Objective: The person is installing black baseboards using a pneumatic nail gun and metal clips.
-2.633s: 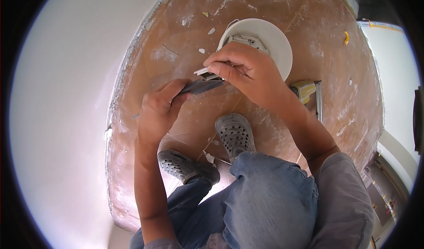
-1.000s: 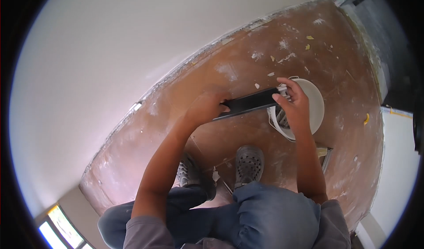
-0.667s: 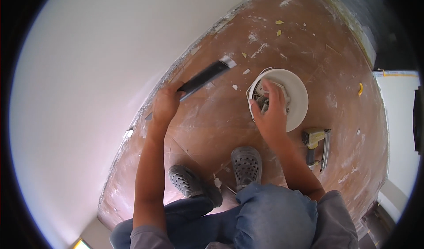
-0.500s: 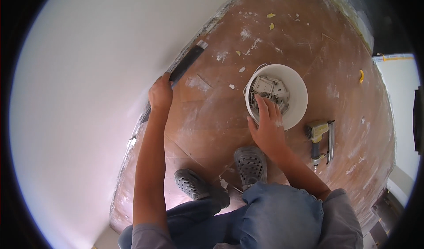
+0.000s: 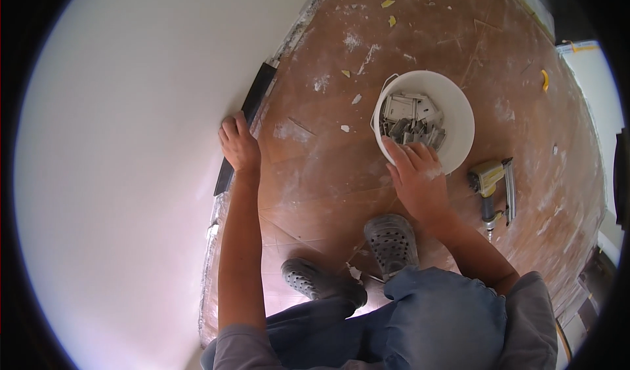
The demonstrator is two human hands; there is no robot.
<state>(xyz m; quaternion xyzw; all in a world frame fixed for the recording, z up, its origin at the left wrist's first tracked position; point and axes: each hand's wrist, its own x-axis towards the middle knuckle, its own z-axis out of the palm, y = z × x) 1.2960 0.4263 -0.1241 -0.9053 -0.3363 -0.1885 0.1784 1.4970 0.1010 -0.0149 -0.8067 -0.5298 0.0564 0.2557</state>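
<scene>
A short black strip of skirting board (image 5: 258,88) lies along the foot of the white wall. My left hand (image 5: 239,145) is closed over its middle, fingers curled at the upper edge on the wall side. At the near rim of a white bucket (image 5: 461,122) is my right hand (image 5: 420,181), its fingers bent over the rim and its thumb outside. White flat pieces (image 5: 401,107) and grey metal pieces (image 5: 415,132) fill the bottom of the bucket. My right palm hides part of the rim.
To the right of the bucket a yellow and black nail gun (image 5: 488,181) lies on the dusty brown floor (image 5: 315,173). A yellow curved piece (image 5: 545,80) and plaster crumbs (image 5: 356,99) are scattered farther off. My grey clogs (image 5: 391,244) stand close to the bucket.
The black strip has gone from standing out over the floor edge to lying along the wall's foot. My right fingers have drawn back from inside the bucket to its rim.
</scene>
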